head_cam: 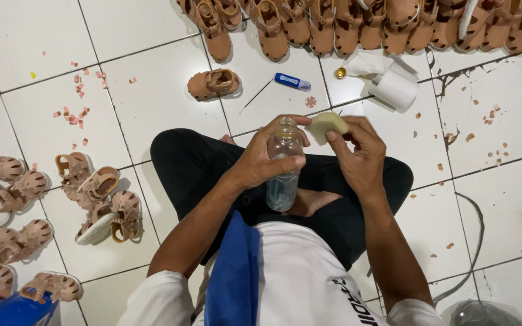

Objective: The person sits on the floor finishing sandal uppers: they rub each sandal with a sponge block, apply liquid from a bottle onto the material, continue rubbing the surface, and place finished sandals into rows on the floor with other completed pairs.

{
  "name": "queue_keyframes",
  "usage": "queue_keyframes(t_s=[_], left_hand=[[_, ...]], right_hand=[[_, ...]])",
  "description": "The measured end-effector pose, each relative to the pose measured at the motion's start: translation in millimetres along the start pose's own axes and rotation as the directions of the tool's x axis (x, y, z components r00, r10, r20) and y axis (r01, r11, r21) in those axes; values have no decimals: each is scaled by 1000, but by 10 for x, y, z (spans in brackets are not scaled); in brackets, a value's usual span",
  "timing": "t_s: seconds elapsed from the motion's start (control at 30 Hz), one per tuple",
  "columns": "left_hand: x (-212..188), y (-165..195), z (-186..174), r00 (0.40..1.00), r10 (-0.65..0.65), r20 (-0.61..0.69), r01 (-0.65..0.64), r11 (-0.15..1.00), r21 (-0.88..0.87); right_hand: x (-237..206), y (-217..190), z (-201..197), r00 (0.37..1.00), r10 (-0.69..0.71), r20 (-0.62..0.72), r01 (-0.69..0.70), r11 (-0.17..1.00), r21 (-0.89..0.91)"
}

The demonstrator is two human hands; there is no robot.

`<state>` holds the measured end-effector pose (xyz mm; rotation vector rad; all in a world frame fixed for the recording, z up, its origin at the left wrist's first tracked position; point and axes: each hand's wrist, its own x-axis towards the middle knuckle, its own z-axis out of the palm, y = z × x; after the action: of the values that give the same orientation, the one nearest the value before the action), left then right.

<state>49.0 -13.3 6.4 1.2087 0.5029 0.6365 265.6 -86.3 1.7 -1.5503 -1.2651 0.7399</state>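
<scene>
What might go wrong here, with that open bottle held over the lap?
1. The clear plastic bottle in the left hand has no cap on, and liquid shows in its lower part; tipped too far, it might spill onto the dark trousers.
2. The right hand pinches the yellowish sponge only by its edge, so it may slip to the tiled floor.

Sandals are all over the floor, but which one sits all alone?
The tan sandal lying by itself on the white tile, just left of the small blue tube. The others sit in rows or piles.
</scene>
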Motion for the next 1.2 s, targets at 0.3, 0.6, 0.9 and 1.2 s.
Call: queue_keyframes(t_s=[0.3, 0.6, 0.9, 1.2], left_hand=[[38, 10, 149, 1000, -8, 4, 8, 997, 76], [31, 48, 136, 989, -122, 80, 110, 984, 139], [218, 286, 74, 964, -265, -9, 216, 765, 606], [539, 660, 19, 939, -335, 77, 137, 569, 811]], right_hand=[[49, 73, 47, 976, 213, 52, -209, 830, 518], [12, 186, -113, 918, 307, 253, -398, 697, 596], [17, -6, -218, 989, 117, 94, -146, 898, 416], [222, -319, -242, 1000, 1, 20, -6, 975, 223]])
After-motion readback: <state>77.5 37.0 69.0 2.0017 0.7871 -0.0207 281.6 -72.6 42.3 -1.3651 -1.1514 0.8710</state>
